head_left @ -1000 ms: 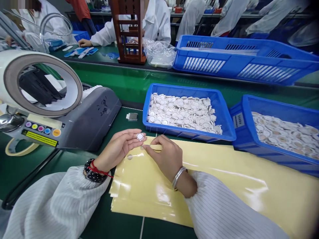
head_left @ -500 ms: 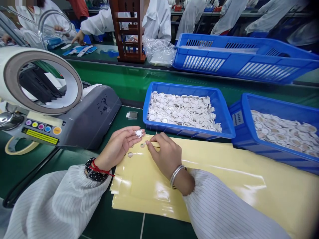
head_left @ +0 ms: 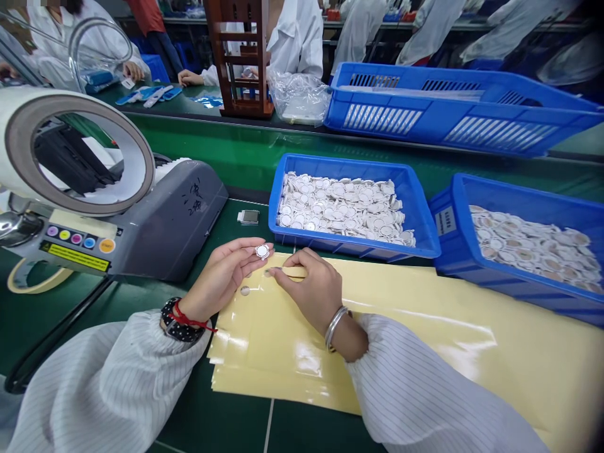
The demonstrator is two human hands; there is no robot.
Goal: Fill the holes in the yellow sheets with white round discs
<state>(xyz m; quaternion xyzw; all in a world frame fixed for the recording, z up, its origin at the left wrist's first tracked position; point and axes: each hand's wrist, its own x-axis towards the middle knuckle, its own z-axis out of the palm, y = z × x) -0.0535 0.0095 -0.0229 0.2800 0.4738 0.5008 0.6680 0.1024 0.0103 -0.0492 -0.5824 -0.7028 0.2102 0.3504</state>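
We are observing a small white ring-shaped disc [head_left: 262,251] lying on the fingertips of the left hand [head_left: 226,274], which is turned palm up with the fingers loosely curled under the part, cradling rather than clamping it. Just beside it, the right hand [head_left: 311,289] is resting knuckles up on a stack of glossy yellow sheets [head_left: 425,340], its forefinger and thumb pinched together at a small round sticker [head_left: 268,272] on the top sheet; we cannot tell whether the sticker is lifted. A second round sticker [head_left: 245,290] is sitting on the sheet just below the left fingers. Beyond both hands, a blue tray [head_left: 427,239] is holding a heap of similar white discs, and a second blue bin [head_left: 519,283] with more discs is standing off to the right of the right hand. A small grey metal part [head_left: 248,217] is lying on the green table [head_left: 245,157] ahead of the left hand. Farther to the left of that hand, a grey dispensing machine [head_left: 160,220] is carrying a large white roll [head_left: 70,151]. Across the table, other people in white coats [head_left: 292,38] are working.
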